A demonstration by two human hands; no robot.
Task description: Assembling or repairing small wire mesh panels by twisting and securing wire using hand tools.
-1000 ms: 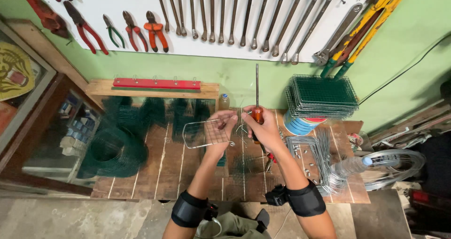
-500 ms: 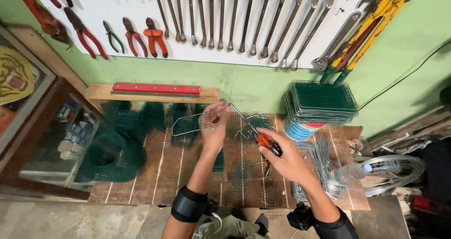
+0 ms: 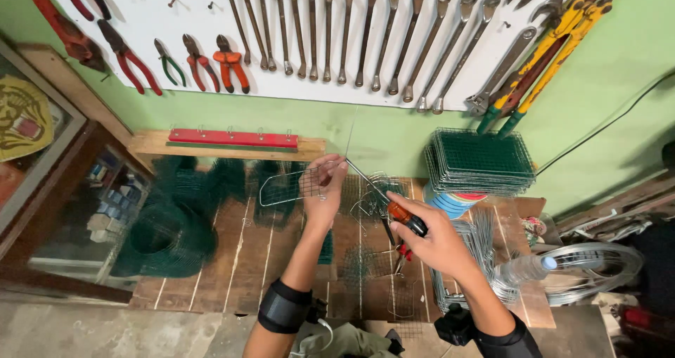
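My left hand (image 3: 325, 189) holds a small wire mesh basket (image 3: 287, 187) up above the wooden bench (image 3: 225, 259), pinching it at its right end. My right hand (image 3: 437, 242) grips a screwdriver (image 3: 394, 207) with an orange and black handle. Its metal shaft slants up to the left and its tip meets the basket wire next to my left fingers. A thin straight wire (image 3: 349, 136) rises from that spot toward the wall. Both forearms wear black bands.
A stack of green mesh panels (image 3: 479, 162) stands at the back right on a striped container. Rolls of green mesh (image 3: 165, 231) lie left. Red-handled pliers (image 3: 401, 254), wire coils (image 3: 598, 266) and a plastic bottle (image 3: 524, 270) lie right. Wrenches and pliers hang on the white wall board (image 3: 351, 62).
My hands have come apart: the right hand drew back down to the right with the screwdriver slanted. The left hand keeps the mesh basket raised, shifted a little left.
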